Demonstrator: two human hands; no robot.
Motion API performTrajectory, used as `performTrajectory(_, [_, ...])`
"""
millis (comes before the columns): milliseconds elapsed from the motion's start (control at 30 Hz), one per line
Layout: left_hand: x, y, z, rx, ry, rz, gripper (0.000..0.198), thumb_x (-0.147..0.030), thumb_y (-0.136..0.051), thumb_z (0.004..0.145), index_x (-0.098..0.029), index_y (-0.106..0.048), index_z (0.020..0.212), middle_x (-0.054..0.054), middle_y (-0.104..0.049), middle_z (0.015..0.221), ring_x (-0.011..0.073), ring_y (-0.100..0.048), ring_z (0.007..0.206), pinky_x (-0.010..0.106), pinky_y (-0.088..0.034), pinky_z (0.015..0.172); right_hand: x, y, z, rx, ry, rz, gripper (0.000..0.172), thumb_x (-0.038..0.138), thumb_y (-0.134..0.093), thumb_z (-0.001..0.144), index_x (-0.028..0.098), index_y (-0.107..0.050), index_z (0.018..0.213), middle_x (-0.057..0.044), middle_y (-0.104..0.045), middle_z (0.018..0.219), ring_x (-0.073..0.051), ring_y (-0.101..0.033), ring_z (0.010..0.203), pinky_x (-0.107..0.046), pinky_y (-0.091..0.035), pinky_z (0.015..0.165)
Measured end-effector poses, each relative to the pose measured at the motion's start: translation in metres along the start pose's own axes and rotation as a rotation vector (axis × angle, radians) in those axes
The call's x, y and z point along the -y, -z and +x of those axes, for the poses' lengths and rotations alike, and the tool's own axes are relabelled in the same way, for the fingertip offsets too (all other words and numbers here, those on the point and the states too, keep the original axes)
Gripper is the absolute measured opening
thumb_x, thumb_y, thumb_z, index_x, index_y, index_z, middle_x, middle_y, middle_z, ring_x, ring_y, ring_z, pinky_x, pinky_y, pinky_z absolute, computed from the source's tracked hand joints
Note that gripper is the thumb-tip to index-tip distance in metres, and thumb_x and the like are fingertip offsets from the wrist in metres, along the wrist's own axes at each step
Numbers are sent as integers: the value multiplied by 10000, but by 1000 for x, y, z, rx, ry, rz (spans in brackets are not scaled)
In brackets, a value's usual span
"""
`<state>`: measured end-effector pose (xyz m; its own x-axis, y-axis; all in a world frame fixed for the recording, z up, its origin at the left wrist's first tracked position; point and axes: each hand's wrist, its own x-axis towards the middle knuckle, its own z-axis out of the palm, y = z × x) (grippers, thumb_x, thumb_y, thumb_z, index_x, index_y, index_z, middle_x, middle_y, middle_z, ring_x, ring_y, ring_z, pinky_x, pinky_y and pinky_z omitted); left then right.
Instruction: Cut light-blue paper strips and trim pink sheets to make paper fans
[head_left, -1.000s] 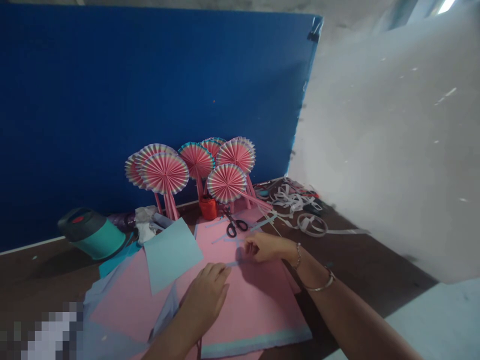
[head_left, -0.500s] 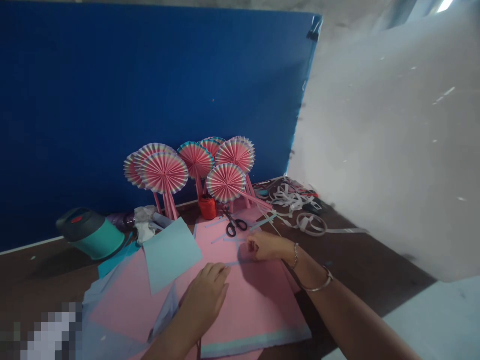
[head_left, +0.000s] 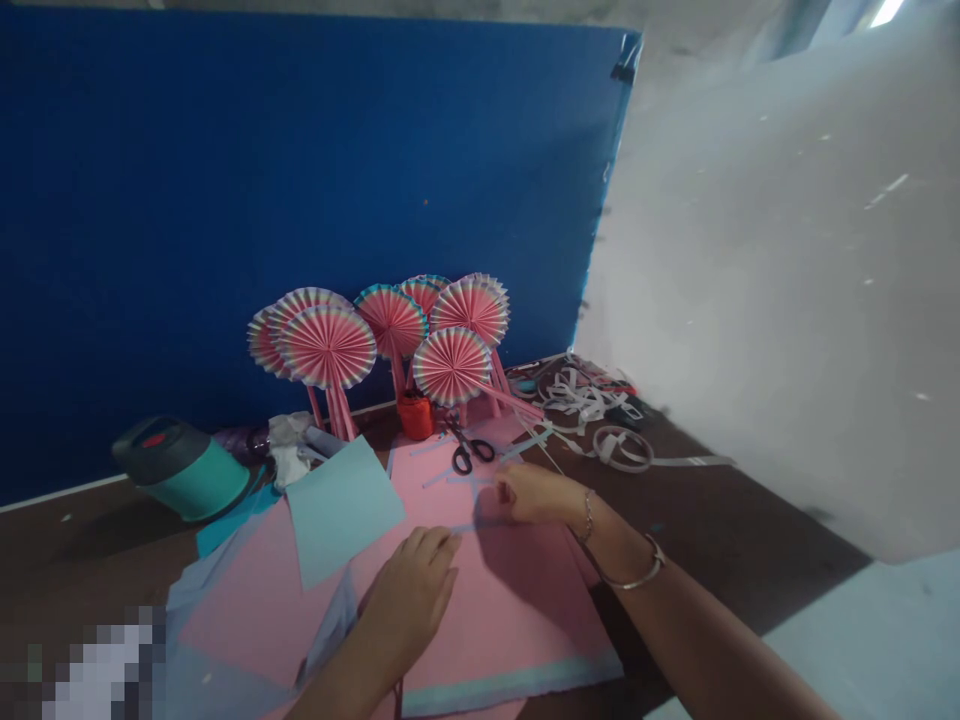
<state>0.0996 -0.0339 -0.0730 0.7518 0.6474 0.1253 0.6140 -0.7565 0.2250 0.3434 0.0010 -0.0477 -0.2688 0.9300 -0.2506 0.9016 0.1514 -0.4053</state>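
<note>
A large pink sheet of paper (head_left: 517, 600) with a pale blue strip along its near edge lies in front of me. My left hand (head_left: 416, 585) rests on its left part, fingers stretched out and lying down. Farther up the sheet, my right hand (head_left: 525, 493) has its fingers curled in a pinch near a pale blue strip; what they hold, if anything, is hidden. Black-handled scissors (head_left: 472, 455) lie on pink paper just beyond the right hand. Thin blue strips are scattered around them.
Several pleated pink paper fans (head_left: 328, 347) stand against the blue board (head_left: 300, 150). A red container (head_left: 416, 414) sits before them. At left are a light blue sheet (head_left: 345, 510) and a teal, dark-topped object (head_left: 199, 480). White ribbon (head_left: 624, 449) and paper scraps lie at right.
</note>
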Motion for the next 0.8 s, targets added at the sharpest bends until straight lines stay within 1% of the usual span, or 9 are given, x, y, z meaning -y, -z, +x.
performTrajectory(100, [-1, 1, 0, 15, 1, 18, 360, -137, -414, 920, -178, -554, 1249, 92, -613, 1183, 233, -543, 1057, 413, -482, 927, -2, 2, -3, -21, -32, -35, 220, 50, -596, 642, 154, -708, 800, -73, -717, 826, -192, -632, 755, -227, -395, 614])
performTrajectory(200, [-2, 1, 0, 32, 3, 42, 358, -139, -418, 920, -169, -552, 1250, 94, -613, 1187, 237, -546, 1055, 415, -484, 926, -8, 8, -7, -52, -86, -33, 301, 20, -582, 622, 174, -710, 847, -66, -721, 869, -196, -633, 786, -232, -390, 624])
performTrajectory(267, [-2, 2, -1, 42, 9, 66, 356, -139, -422, 917, -165, -552, 1247, 96, -616, 1180, 242, -552, 1047, 418, -489, 915, -13, 13, -8, -56, -119, -22, 318, 9, -573, 616, 176, -711, 849, -63, -723, 890, -195, -630, 797, -234, -381, 621])
performTrajectory(367, [-2, 2, -3, 34, 23, 98, 350, -141, -429, 912, -166, -554, 1238, 99, -626, 1153, 245, -564, 1032, 417, -497, 895, -16, 17, -7, -57, -133, -3, 254, 34, -560, 652, 173, -713, 801, -45, -721, 839, -178, -619, 770, -231, -368, 611])
performTrajectory(467, [-2, 3, -5, 26, 39, 121, 343, -155, -433, 914, -176, -553, 1235, 98, -629, 1144, 244, -570, 1021, 412, -497, 888, -16, 15, -4, -91, -107, 43, 118, 121, -597, 699, 165, -705, 720, -25, -699, 734, -151, -588, 688, -222, -350, 578])
performTrajectory(500, [-1, 3, -6, 31, 43, 129, 342, -160, -430, 917, -170, -552, 1237, 103, -630, 1145, 248, -571, 1020, 416, -496, 886, -15, 14, -3, -100, -89, 60, 79, 158, -622, 704, 163, -700, 694, -19, -689, 703, -143, -575, 662, -218, -344, 566])
performTrajectory(567, [0, 3, -7, 46, 49, 150, 346, -167, -425, 921, -157, -549, 1243, 113, -630, 1151, 257, -572, 1023, 426, -494, 886, -12, 12, -3, -98, -49, 88, 66, 215, -667, 694, 162, -694, 666, -9, -674, 662, -132, -559, 630, -212, -339, 552])
performTrajectory(700, [1, 2, -9, 52, 66, 182, 337, -178, -432, 920, -168, -555, 1234, 111, -632, 1152, 258, -576, 1025, 416, -492, 888, 3, 6, -3, -106, 3, 137, 129, 271, -676, 706, 154, -678, 652, -8, -670, 640, -125, -560, 604, -209, -347, 549])
performTrajectory(800, [0, 2, -9, 64, 82, 187, 340, -182, -435, 921, -172, -553, 1239, 113, -630, 1150, 258, -577, 1028, 419, -485, 899, 18, -3, 0, -172, 6, 134, 184, 331, -676, 735, 150, -673, 703, -36, -687, 709, -150, -588, 668, -222, -367, 585])
